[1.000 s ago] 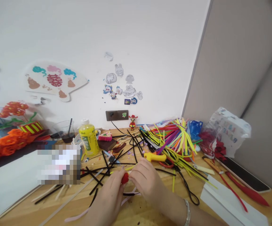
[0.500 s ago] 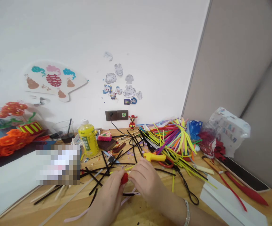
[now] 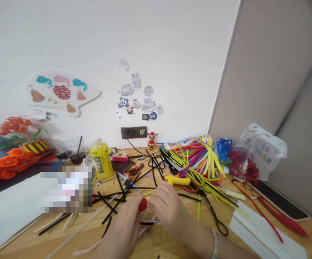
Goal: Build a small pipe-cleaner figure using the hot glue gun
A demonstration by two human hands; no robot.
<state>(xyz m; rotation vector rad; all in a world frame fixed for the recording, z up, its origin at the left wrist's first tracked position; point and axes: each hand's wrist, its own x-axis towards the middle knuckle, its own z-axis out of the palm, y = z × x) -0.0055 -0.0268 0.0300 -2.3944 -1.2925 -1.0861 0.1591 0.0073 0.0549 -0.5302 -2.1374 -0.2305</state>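
Observation:
Between my two hands is a small red piece, mostly covered by fingers, so its exact kind is hidden. My left hand has its thumb and fingers closed on the red piece from the left. From the right, my right hand pinches at the same piece with bent fingers. Just beyond the right knuckles lies a yellow-handled glue gun. Black pipe cleaners are scattered left of and beyond my hands, and a pale pink strip passes beneath them.
A yellow drink bottle and a plastic cup stand at the back left. Colourful pipe cleaners are heaped at the back right. A phone, a red-handled tool and white paper lie right. Orange fuzzy flowers sit far left.

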